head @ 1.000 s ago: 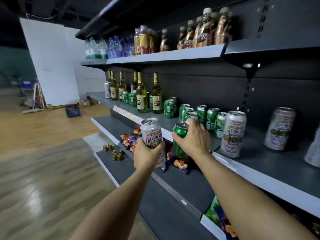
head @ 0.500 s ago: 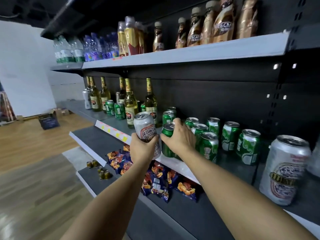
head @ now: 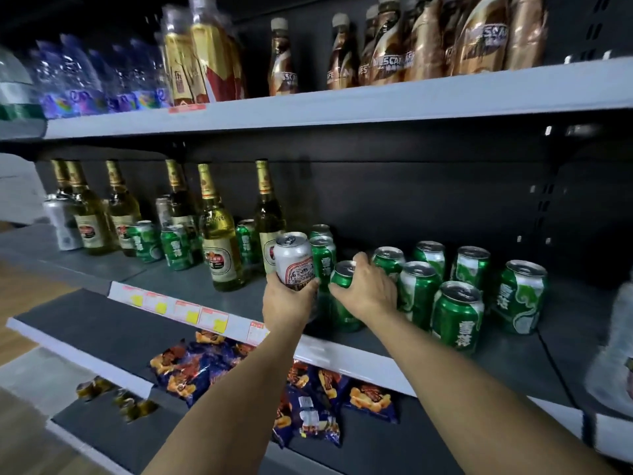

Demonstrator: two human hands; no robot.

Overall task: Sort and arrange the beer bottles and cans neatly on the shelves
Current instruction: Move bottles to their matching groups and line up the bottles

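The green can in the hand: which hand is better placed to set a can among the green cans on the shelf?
The right hand. It grips the green can low beside the green cans. The left hand holds a silver can, raised.

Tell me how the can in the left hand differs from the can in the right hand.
The silver can has a white and red label; the green can is green all over. The left hand holds the silver can up off the shelf, while the green can appears to stand on it under the right hand. Both are upright and unopened.
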